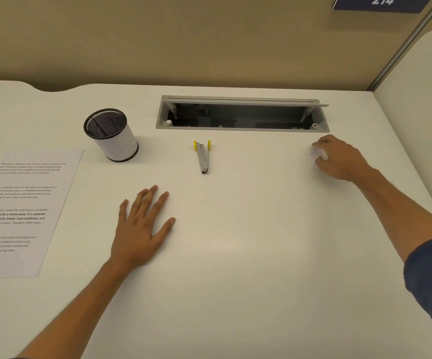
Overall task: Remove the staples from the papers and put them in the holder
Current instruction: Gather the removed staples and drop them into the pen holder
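A printed paper (25, 211) lies flat at the left edge of the white desk (235, 242). Behind it stands a mesh holder (109, 134) with a black rim and white side, tilted in this wide view. A grey staple remover with yellow grips (203, 156) lies at the middle of the desk. My left hand (142, 226) rests flat on the desk with fingers spread, holding nothing. My right hand (339, 158) is at the far right, its fingers curled round a small white speckled object (317, 154) that I cannot identify.
An open grey cable tray (240, 115) is sunk into the desk behind the staple remover. A beige partition wall rises at the back, and a white side panel (422, 112) closes off the right.
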Tool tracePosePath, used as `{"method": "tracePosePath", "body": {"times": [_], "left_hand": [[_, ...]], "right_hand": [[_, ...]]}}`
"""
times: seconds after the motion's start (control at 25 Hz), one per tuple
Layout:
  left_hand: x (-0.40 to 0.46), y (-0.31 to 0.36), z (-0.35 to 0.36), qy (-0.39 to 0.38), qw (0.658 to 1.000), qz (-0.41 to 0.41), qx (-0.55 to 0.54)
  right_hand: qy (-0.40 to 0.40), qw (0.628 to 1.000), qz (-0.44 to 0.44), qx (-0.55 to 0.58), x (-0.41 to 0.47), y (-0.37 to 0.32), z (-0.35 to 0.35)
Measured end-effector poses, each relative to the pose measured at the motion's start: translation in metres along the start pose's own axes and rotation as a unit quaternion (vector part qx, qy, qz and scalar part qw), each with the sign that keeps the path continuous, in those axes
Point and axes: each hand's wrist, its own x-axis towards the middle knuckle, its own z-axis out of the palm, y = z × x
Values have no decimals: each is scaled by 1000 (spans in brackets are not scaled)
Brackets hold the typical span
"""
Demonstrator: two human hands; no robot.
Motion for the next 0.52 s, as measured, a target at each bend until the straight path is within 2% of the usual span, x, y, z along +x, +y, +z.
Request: {"method": "tracePosePath", "body": {"times": [0.12,0.52], "left_hand": [[0,-1,1,0,1000,-1,1],[-1,-1,0,4,1000,1,1]], "right_hand": [[-18,1000,19,12,-4,5,-2],[8,997,-13,76,3,-4,-4]]}}
